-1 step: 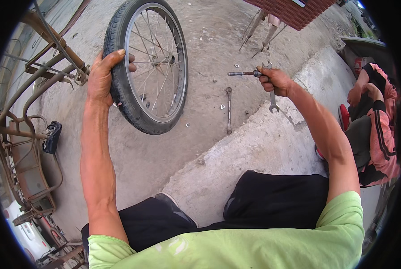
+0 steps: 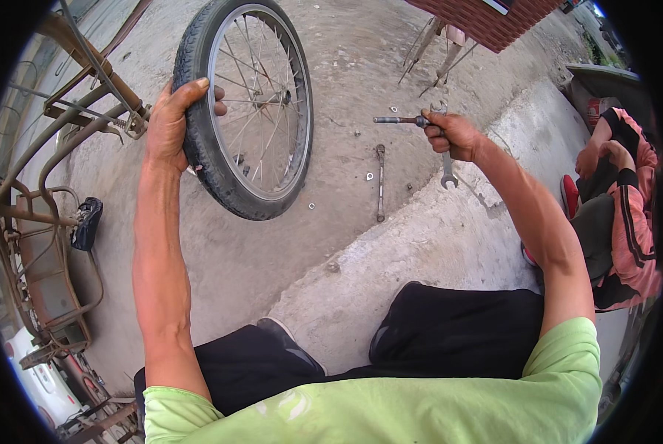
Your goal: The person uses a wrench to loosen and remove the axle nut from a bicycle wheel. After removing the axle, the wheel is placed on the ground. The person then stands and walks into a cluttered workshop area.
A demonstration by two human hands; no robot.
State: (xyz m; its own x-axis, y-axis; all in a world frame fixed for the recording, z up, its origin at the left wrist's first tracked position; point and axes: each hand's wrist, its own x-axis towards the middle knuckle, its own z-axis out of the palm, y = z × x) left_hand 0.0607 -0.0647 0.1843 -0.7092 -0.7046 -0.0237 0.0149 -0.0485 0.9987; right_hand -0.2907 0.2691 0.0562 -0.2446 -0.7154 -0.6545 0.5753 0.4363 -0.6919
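A spoked bicycle wheel (image 2: 207, 161) stands upright, slightly tilted, on the ground ahead of me. My left hand (image 2: 174, 124) is closed round its black tyre on the left side, the thumb over the rim and fingertips showing between the spokes. In my right hand (image 2: 456, 138) are an open-end wrench (image 2: 449, 176), pointing down, and a metal rod (image 2: 396, 120), pointing left toward the wheel. The fist hides the rod's other end. Between the wheel and that hand, a second wrench (image 2: 380, 185) lies on the ground. Near it lie a nut (image 2: 369, 177) and several other small parts.
At the left is a rusty tube frame (image 2: 50, 172) with a black pedal (image 2: 87, 222). A red-brown woven basket (image 2: 487, 22) hangs over the far side. To the right, a person in a pink sleeve (image 2: 633, 226) sits close by. A pale concrete strip (image 2: 361, 259) crosses the ground before my knees.
My right hand has shifted very slightly left with the rod and wrench. My left hand keeps its hold on the tyre.
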